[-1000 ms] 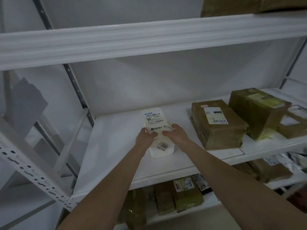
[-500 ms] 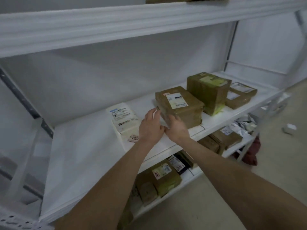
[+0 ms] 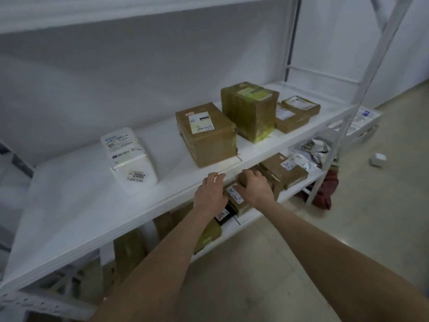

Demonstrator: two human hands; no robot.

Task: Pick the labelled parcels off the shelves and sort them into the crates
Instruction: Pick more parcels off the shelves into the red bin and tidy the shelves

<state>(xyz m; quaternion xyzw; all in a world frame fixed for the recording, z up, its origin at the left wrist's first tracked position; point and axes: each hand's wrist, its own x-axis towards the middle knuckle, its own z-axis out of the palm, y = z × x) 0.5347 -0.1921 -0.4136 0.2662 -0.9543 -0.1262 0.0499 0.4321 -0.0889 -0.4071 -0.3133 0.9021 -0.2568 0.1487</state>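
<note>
Both your arms reach past the middle shelf [image 3: 162, 201] edge, left hand [image 3: 210, 194] and right hand [image 3: 254, 188] flanking a small brown parcel [image 3: 235, 196] on the shelf below. Your right fingers curl over its top corner; your left fingers press its side, though whether either grip has closed is hard to tell. Taped cardboard, likely stiff, light and a little slick: hold opposite edges, clear of the label.

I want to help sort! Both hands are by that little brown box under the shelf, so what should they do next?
Probably close both hands on the small brown parcel and draw it out. The left hand and right hand already flank it, and it sits at the lower shelf's front edge, label up.
</note>
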